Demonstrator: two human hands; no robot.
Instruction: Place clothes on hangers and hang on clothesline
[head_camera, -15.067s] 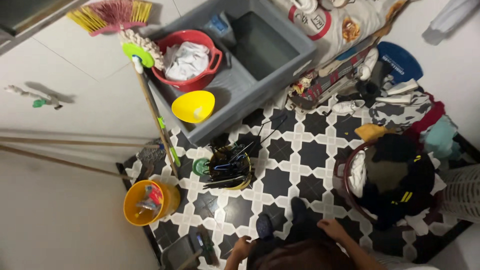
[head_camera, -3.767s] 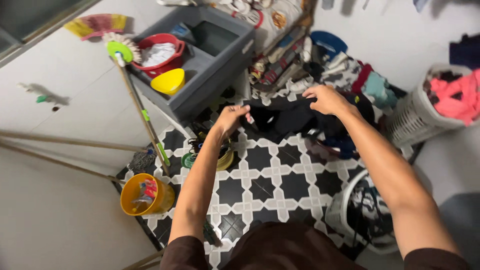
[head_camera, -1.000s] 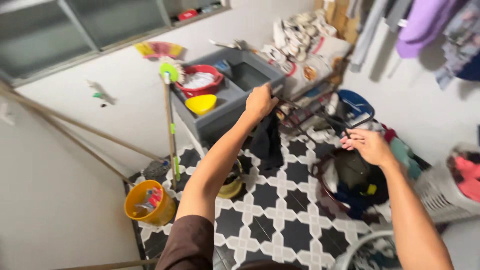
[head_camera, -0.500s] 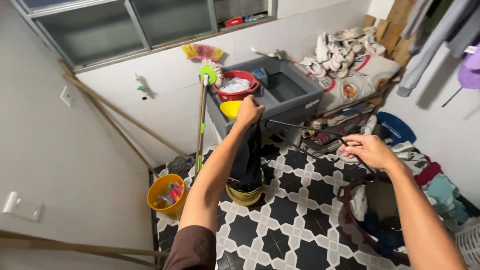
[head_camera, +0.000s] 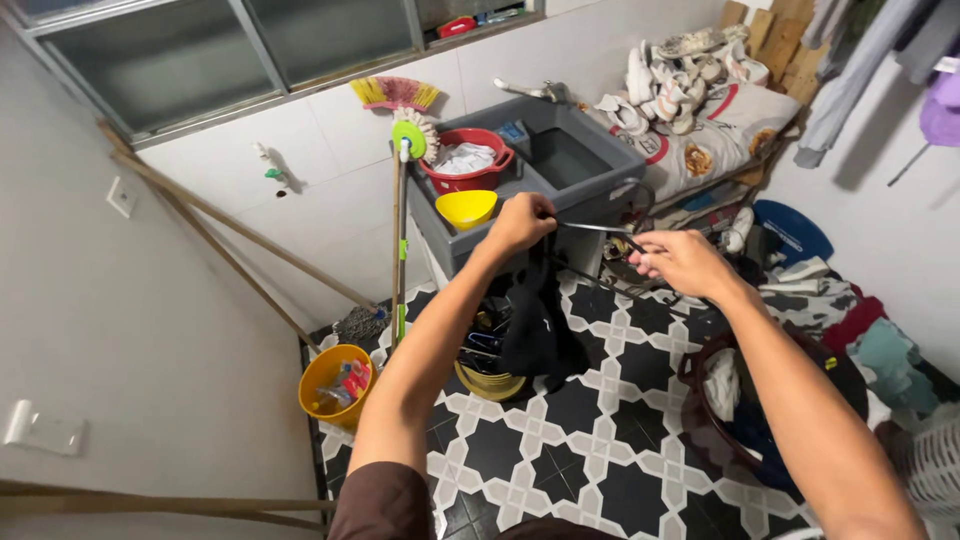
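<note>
Left hand (head_camera: 520, 220) — arm extended, fist closed, gripping. Right hand (head_camera: 680, 262) — arm extended, fingers pinched, level alongside.

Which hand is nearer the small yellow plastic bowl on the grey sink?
Left. The left hand is just right of the yellow bowl, gripping the dark garment; the right hand is farther right.

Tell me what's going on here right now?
A person stands in a tiled laundry area, holding a black garment up with the left hand while the right hand grips a thin wire hanger beside it. The garment hangs above a yellow basin, in front of a grey utility sink.
</note>
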